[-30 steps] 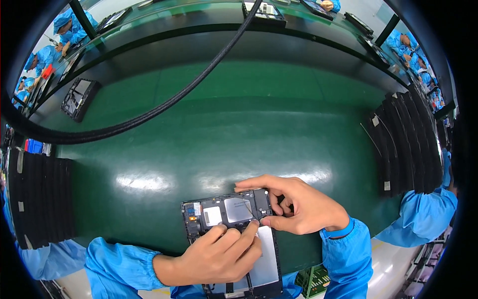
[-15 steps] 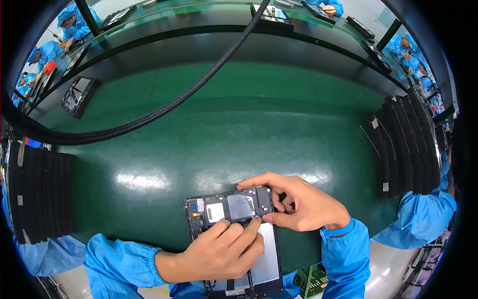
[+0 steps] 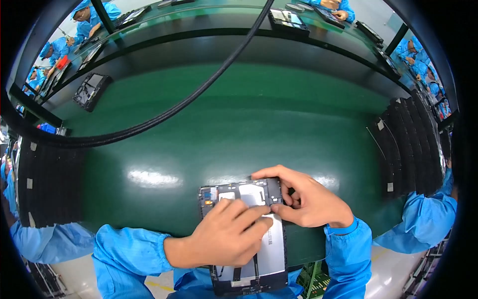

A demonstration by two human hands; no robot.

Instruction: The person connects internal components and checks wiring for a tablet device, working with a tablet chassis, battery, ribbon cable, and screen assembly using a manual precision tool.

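Note:
An opened tablet with its inner parts and silver plate exposed lies at the near edge of the table, its lower part reaching toward my body. My right hand grips its upper right corner, with the index finger along the far edge and the thumb on the near side of the black top section. My left hand is over the middle of the tablet with curled fingers. Its fingertips press together next to my right thumb; whatever they pinch is too small or hidden to name. My left hand covers part of the tablet's upper section.
Stacks of black trays stand at the left and right of the green table. A thick black cable arcs across the view. Another opened device lies far left. Co-workers in blue sit beyond the frame and at both sides.
The whole view has shifted slightly, so the tablet and both hands appear a little farther right and up. My left fingers have curled lower over the tablet, covering more of its white square part.

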